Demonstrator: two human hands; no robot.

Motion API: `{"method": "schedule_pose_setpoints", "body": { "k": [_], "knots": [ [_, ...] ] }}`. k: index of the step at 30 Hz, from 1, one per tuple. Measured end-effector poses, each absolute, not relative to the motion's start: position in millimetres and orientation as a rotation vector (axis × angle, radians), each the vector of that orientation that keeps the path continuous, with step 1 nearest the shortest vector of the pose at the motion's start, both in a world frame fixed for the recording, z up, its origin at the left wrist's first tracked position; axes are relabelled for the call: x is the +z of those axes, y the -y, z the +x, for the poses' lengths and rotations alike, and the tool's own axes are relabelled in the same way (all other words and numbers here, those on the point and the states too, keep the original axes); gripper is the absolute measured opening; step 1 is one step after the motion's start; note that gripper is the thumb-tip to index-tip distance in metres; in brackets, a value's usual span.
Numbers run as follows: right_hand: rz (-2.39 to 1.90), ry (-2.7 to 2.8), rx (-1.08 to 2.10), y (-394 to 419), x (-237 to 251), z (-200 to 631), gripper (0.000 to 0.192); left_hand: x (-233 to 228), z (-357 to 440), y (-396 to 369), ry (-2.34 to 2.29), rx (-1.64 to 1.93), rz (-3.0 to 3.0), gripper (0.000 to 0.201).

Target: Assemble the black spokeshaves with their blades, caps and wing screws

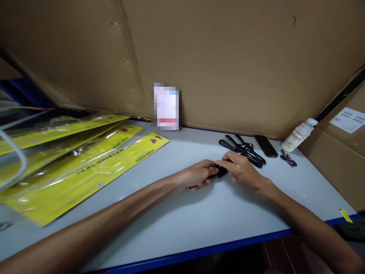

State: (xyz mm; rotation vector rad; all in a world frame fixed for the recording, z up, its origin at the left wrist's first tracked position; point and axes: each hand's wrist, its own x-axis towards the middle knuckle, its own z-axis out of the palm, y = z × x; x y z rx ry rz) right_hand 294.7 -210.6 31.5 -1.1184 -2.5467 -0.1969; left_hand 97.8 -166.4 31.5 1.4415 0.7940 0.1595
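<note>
Two bare hands meet over one small black plastic part near the middle of the pale grey worktop, and that part sits pinched between them, resting low against the surface. The left hand curls its fingers around the near end of the piece, with a thin dark end poking out beneath the palm; the right hand closes thumb and fingertips on the far end. Both are grasping, neither clenched hard. Most of the part is hidden by the fingers, so its exact form cannot be told.

Handling it well seems to call for a light, even pinch from both sides, wrists kept down on the table for steadiness, and the piece kept close to the surface so it cannot drop far.

Just behind the right hand lies a loose cluster of slim black handled tools, smooth and slightly glossy, crossing one another. Beside them rests a flat dark oblong object, then a small red and blue item, and a white plastic bottle leaning against the brown cardboard wall. Well to the left, several long yellow card sheets in shiny clear sleeves fan across the table, crinkled and reflective. The worktop is matte, edged with a blue rim.
</note>
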Motion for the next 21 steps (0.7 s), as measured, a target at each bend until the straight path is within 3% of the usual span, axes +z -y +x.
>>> {"method": "schedule_pose_setpoints", "body": {
  "k": [7,15,21],
  "knots": [
    [-1.079,2.512,-0.216,212,31,294,0.044,32,98,166,-0.794,0.136,1.451,0.01],
    [-1.133,2.467,-0.231,216,26,289,0.044,27,97,164,-0.831,0.166,1.38,0.024],
    [-1.184,2.459,-0.115,218,29,289,0.046,19,97,164,-0.786,0.208,1.422,0.021]
  ]
}}
